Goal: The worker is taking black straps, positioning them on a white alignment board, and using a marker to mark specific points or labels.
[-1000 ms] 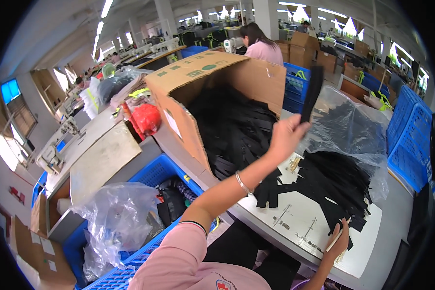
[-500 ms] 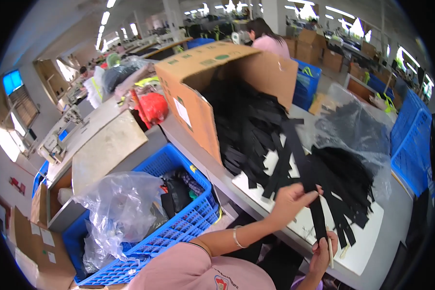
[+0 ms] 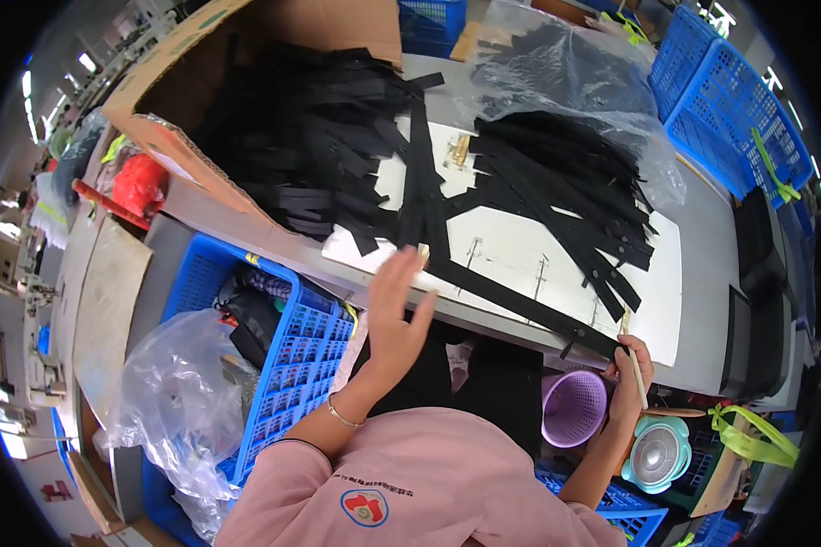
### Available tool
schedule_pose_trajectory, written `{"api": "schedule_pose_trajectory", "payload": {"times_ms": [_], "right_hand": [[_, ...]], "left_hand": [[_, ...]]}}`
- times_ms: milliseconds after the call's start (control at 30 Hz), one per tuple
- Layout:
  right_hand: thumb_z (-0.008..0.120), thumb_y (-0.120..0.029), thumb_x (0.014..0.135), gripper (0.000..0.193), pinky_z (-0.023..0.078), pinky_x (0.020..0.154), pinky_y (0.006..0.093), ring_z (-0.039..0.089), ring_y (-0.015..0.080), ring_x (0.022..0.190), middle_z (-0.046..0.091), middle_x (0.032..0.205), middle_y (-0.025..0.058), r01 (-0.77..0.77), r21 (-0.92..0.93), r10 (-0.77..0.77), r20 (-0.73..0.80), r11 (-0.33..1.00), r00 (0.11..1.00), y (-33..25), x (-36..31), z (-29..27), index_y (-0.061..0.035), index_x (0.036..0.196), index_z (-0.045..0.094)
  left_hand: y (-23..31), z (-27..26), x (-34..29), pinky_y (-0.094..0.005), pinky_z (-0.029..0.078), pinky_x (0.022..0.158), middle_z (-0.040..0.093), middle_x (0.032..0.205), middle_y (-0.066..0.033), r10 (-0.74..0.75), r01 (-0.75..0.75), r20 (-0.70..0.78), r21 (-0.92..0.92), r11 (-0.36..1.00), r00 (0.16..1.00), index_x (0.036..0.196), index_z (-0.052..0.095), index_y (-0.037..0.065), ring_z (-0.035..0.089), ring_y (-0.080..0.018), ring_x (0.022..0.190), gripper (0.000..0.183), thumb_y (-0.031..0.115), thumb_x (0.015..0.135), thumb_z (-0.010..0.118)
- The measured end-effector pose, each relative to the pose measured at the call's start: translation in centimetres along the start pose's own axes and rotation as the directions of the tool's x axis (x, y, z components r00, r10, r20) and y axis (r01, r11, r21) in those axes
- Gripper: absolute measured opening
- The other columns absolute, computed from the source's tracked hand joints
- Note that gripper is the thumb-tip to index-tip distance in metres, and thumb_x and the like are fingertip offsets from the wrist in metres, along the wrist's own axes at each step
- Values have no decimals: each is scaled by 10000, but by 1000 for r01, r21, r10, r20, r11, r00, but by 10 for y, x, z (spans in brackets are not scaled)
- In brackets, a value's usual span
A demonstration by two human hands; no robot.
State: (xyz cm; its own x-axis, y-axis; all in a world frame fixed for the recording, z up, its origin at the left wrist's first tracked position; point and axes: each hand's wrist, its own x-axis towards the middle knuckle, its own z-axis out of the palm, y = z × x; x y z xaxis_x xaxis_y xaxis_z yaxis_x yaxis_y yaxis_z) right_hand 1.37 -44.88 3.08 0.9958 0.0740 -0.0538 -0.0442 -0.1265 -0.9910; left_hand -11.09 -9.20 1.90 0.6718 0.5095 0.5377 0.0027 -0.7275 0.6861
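A long black fabric strip (image 3: 529, 305) lies slantwise along the near edge of a white board (image 3: 666, 314) that carries small dark line marks. My left hand (image 3: 397, 324), slightly blurred, is open beside the strip's left end, fingers stretched and thumb apart. At the strip's right end my right hand (image 3: 631, 369) is closed around a thin pale pencil-like stick (image 3: 638, 376), its fingertips at the strip. Beyond lie a loose heap of black strips (image 3: 328, 137) spilling from a cardboard box (image 3: 178, 146) and a fanned pile of black strips (image 3: 566, 173).
A clear plastic bag (image 3: 566, 68) lies behind the fanned pile. Blue crates (image 3: 734, 109) stand at the far right. Left of my legs is a blue basket (image 3: 292, 383) with plastic and cloth. A purple bin (image 3: 575, 408) and a teal-rimmed round item (image 3: 657, 453) sit below the table edge.
The view has swung down and right. My left hand has let go of the strip and moved apart from my right. The strip now lies slantwise along the board's near edge.
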Motion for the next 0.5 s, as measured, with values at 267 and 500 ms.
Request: {"api": "schedule_pose_trajectory", "payload": {"times_ms": [267, 500], "right_hand": [[625, -30, 937, 190, 411, 598, 182, 506, 41, 637, 573, 766, -43, 1, 15, 0, -66, 1000, 998, -10, 8, -11, -69, 1090, 730], [620, -43, 939, 195, 417, 618, 194, 507, 49, 646, 560, 771, -44, -9, -36, 4, -138, 999, 990, -7, 17, -19, -64, 1107, 716]], "left_hand": [[-2, 48, 30, -558, 239, 1218, 556, 1460, -139, 347, -363, 417, -43, 931, 840, 1390, 581, 30, 409, -354, 1455, 510, 300, 969, 680], [-58, 20, 72, -660, 88, 1209, 631, 1387, -116, 184, -342, 408, 357, 869, 894, 1330, 632, 38, 491, -319, 1396, 493, 317, 933, 718]]}}
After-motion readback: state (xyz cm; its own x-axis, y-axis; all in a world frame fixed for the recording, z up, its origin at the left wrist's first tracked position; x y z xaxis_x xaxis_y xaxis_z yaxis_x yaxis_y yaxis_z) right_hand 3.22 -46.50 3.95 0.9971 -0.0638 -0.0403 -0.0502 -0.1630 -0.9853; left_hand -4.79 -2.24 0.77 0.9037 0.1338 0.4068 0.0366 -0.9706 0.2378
